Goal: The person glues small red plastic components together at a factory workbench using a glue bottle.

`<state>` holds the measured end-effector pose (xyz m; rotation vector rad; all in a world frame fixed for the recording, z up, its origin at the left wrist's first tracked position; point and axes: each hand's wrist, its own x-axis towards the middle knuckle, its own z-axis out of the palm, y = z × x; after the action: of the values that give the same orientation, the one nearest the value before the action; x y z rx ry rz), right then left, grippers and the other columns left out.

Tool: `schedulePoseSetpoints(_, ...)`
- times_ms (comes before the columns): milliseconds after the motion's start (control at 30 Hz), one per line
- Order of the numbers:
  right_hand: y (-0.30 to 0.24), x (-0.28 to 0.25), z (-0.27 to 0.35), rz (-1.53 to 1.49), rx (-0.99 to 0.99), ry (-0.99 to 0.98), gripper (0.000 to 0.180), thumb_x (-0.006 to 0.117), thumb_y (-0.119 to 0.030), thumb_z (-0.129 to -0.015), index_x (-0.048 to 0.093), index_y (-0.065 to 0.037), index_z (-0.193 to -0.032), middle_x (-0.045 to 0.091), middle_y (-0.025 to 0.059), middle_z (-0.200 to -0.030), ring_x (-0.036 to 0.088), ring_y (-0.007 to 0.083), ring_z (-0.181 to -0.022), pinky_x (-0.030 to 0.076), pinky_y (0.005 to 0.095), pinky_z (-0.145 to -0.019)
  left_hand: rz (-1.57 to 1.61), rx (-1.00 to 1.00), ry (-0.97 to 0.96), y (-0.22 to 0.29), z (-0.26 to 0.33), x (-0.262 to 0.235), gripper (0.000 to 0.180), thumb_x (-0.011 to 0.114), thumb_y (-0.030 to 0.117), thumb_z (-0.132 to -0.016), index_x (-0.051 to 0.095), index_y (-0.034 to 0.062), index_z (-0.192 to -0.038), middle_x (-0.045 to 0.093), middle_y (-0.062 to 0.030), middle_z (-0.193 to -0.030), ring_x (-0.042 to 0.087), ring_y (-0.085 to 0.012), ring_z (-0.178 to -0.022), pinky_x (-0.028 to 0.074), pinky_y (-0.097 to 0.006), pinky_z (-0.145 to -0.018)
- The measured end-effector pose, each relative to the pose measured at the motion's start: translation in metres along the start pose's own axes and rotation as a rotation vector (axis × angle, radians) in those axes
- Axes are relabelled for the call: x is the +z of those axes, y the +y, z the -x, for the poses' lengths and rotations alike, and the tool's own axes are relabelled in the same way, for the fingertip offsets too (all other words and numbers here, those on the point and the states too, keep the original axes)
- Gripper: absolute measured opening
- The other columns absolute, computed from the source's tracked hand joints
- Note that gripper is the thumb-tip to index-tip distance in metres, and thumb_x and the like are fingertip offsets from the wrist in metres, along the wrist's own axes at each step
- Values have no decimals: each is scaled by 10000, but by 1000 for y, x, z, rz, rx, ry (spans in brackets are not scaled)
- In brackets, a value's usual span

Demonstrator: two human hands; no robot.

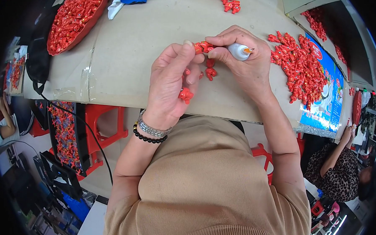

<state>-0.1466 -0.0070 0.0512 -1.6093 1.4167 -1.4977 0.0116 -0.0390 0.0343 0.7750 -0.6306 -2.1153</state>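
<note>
Over the worktable, my left hand (168,78) pinches a small glossy red figurine (200,47) between thumb and fingers. Another red figurine (186,95) lies against the palm of that same hand, partly covered by the curled fingers. My right hand (245,58) grips the other end of the pinched figurine with thumb and forefinger. Tucked in that hand is a white squeeze bottle (238,52) with an orange tip, pointing right. Just beyond the hands, a further red figurine (211,70) rests on the table.
A big pile of red figurines (299,66) lies at the right, partly on a blue printed sheet (330,98). At the far left stands a heaped red basin (54,48). Red stools (106,123) and a hanging black cable (88,132) are left of me. Another person (339,169) works at the right.
</note>
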Motion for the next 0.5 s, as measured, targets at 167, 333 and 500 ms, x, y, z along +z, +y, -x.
schedulePoseSetpoints(167, 6, 0, -2, 182, -189, -16, 135, 738, 43, -707, 680, 6, -823, 642, 78, -748, 656, 159, -658, 523, 259, -547, -65, 50, 26, 1, 4, 4, 227, 629, 252, -919, 550, 94, -776, 633, -36, -773, 415, -32, -484, 336, -187, -380)
schedulePoseSetpoints(333, 9, 3, -1, 148, -212, -21, 127, 742, 33, -698, 666, 1, -796, 636, 76, -732, 645, 168, -638, 507, 268, -532, -92, 87, -10, 2, 2, -1, 200, 638, 215, -910, 556, 83, -784, 636, -41, -751, 416, -33, -481, 389, -199, -434)
schedulePoseSetpoints(500, 11, 3, 2, 143, -208, -68, 205, 755, 60, -677, 677, 9, -860, 648, 86, -781, 612, 154, -691, 483, 258, -590, -118, 65, -23, 4, 3, -2, 170, 636, 178, -901, 560, 81, -785, 633, -44, -733, 432, -37, -477, 409, -210, -452)
